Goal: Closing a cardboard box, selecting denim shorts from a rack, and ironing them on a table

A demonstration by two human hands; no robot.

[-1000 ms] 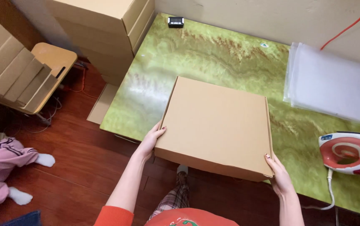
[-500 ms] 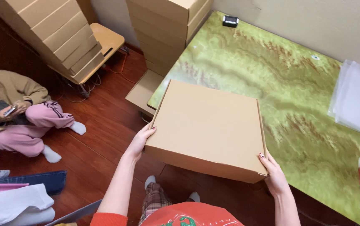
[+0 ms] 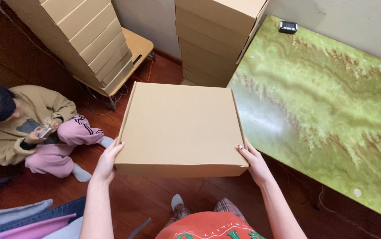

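Swung left off the green marbled table, the flat cardboard box now hangs over the wood floor beside it — left hand and right hand pressed flat against its sides, fingers open, carrying it toward the stacked boxes at the table's far-left corner.
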